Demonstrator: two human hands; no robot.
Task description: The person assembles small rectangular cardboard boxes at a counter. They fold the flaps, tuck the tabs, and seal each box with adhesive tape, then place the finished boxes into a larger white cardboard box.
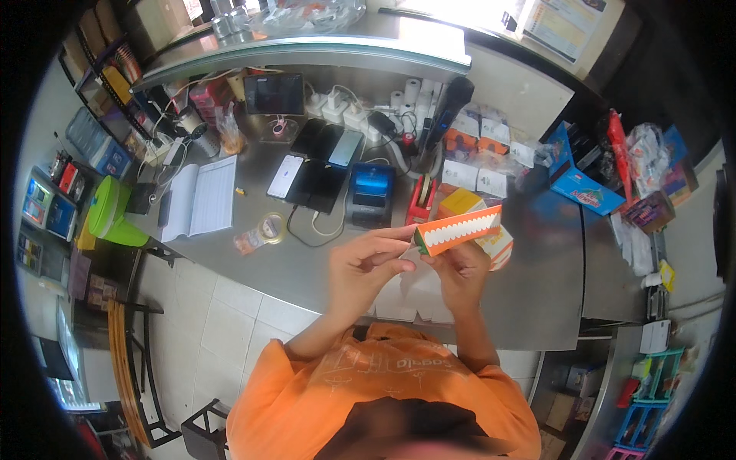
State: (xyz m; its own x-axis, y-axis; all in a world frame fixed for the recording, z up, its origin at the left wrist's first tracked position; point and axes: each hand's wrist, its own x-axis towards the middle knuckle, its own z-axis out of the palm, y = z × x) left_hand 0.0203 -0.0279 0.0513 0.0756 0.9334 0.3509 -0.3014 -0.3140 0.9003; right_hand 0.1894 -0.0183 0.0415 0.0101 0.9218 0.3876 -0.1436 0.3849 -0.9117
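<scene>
Holding carton (458, 229) above crowded counter (537, 291).

The counter (537, 253) is brushed metal with a dull sheen. The box (458, 230) looks like smooth printed card, the shirt (383, 383) matt cloth, the phones (318, 184) glossy glass.

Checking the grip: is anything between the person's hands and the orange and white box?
Nothing visible. Both the left hand and right hand already hold the orange and white box directly, above the metal counter.
</scene>
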